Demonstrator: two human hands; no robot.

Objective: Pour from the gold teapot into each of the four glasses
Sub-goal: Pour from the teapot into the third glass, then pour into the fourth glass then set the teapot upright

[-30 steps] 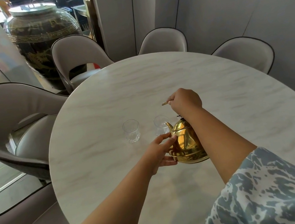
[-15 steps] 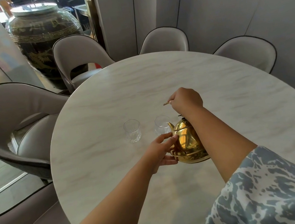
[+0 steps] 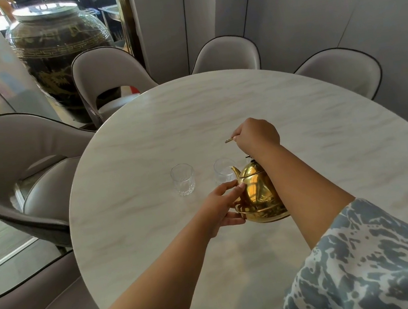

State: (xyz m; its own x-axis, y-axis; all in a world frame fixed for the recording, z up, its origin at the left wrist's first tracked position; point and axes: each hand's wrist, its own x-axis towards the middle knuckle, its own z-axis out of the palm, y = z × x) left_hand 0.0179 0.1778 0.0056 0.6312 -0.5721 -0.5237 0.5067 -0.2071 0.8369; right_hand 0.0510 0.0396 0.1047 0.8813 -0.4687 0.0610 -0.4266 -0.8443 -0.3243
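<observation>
The gold teapot (image 3: pixel 258 196) hangs just above the round marble table (image 3: pixel 330 162), its spout pointing up and left toward a clear glass (image 3: pixel 223 170). My right hand (image 3: pixel 256 135) is closed around the teapot's thin handle, whose gold end pokes out to the left of my fist. My left hand (image 3: pixel 222 208) rests against the pot's left side and base, fingers spread along it. A second clear glass (image 3: pixel 183 179) stands apart to the left. Only these two glasses show; my right arm hides the table behind the pot.
Grey padded chairs ring the table: one at the left (image 3: pixel 15 165), others at the back (image 3: pixel 107 73) (image 3: pixel 225 53) and back right (image 3: pixel 340 72). A large dark ceramic jar (image 3: pixel 57 51) stands behind glass at the back left.
Hardly anything differs; the teapot and both hands hold nearly the same pose, with only a slight shift of the camera view.
</observation>
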